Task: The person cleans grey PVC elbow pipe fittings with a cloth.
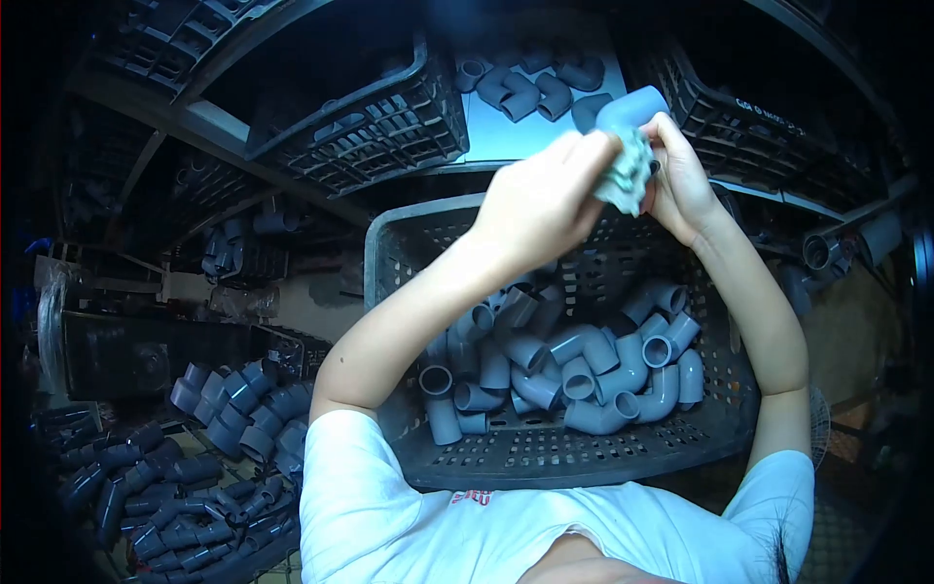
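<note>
Out in front of me, above the far side of a black crate, both hands meet at a grey pipe elbow. My right hand is closed around the elbow from the right, its fingers partly hidden. My left hand is closed on a crumpled pale green cloth, which presses against the fitting's lower part. Beneath them the black crate holds several loose grey elbows lying at mixed angles.
Several elbows lie on a light surface ahead, between a black crate at left and another crate at right. Many grey fittings are heaped at my lower left. A dark shelf stands at far left.
</note>
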The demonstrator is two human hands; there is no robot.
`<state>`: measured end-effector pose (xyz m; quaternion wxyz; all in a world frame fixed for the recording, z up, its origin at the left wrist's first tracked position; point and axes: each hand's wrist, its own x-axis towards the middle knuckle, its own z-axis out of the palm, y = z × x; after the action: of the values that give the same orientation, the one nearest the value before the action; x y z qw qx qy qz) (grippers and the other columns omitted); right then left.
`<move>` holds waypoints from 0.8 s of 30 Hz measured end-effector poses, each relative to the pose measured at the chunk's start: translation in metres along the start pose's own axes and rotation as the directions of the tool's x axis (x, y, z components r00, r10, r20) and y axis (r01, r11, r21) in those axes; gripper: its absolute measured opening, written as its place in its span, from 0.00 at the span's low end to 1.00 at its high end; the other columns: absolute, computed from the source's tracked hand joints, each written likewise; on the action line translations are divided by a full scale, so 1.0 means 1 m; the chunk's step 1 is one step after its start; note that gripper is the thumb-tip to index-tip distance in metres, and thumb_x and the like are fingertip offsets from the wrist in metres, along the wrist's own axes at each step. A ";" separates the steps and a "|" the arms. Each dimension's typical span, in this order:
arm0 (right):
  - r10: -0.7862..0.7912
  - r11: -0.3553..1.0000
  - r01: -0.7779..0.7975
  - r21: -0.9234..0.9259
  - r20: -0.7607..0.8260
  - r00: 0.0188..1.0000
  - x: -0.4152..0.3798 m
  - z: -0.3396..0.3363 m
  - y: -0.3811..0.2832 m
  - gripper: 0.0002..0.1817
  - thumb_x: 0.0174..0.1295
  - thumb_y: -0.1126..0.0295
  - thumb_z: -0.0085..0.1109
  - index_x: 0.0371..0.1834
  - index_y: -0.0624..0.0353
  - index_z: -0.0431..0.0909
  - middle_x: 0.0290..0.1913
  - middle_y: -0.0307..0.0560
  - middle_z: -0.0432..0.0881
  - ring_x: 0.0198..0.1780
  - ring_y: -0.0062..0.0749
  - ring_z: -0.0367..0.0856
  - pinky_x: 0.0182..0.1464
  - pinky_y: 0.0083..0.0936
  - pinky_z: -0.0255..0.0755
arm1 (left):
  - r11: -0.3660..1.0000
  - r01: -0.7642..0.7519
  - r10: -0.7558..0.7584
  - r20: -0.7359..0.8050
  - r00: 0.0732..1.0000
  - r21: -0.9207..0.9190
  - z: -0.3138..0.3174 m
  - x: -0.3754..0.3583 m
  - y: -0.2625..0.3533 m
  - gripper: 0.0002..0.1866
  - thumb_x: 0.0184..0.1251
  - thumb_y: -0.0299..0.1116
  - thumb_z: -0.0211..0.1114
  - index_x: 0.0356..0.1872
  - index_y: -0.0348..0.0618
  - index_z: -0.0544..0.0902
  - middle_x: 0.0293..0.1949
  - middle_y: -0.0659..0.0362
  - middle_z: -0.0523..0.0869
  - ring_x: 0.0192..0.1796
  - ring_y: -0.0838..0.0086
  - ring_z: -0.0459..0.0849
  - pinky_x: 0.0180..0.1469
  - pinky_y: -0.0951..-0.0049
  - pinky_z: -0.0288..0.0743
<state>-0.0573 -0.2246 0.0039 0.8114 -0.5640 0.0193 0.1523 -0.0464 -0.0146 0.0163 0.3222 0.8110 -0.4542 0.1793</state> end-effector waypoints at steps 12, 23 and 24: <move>-0.403 -0.113 0.250 -0.962 0.274 0.873 0.156 0.020 0.022 0.27 0.48 0.63 0.75 0.53 0.57 0.82 0.48 0.52 0.87 0.45 0.51 0.85 0.48 0.39 0.79 | 0.950 -0.295 0.308 0.460 0.833 -0.101 -0.014 -0.025 0.040 0.11 0.58 0.29 0.65 0.42 0.39 0.82 0.31 0.52 0.86 0.37 0.60 0.90 0.39 0.64 0.84; -0.140 -0.686 0.329 -0.649 0.562 0.815 0.254 0.048 0.046 0.22 0.61 0.76 0.57 0.57 0.44 0.84 0.56 0.40 0.84 0.63 0.42 0.74 0.62 0.42 0.72 | 0.921 -0.371 0.373 0.542 0.753 -0.118 -0.005 -0.050 0.049 0.06 0.58 0.30 0.65 0.34 0.42 0.84 0.29 0.58 0.87 0.33 0.68 0.89 0.36 0.70 0.77; -0.128 -0.712 0.301 -0.634 0.539 0.833 0.258 0.050 0.046 0.21 0.61 0.76 0.58 0.57 0.47 0.84 0.59 0.43 0.81 0.62 0.45 0.74 0.63 0.41 0.72 | 0.922 -0.370 0.370 0.540 0.756 -0.115 -0.006 -0.049 0.049 0.06 0.58 0.30 0.65 0.34 0.42 0.84 0.29 0.58 0.87 0.33 0.68 0.89 0.36 0.70 0.77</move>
<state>0.1690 -0.1057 -0.0726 -0.1468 -0.9244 -0.3273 -0.1294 -0.1140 0.0012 0.0092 0.1359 0.7217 -0.6788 -0.0025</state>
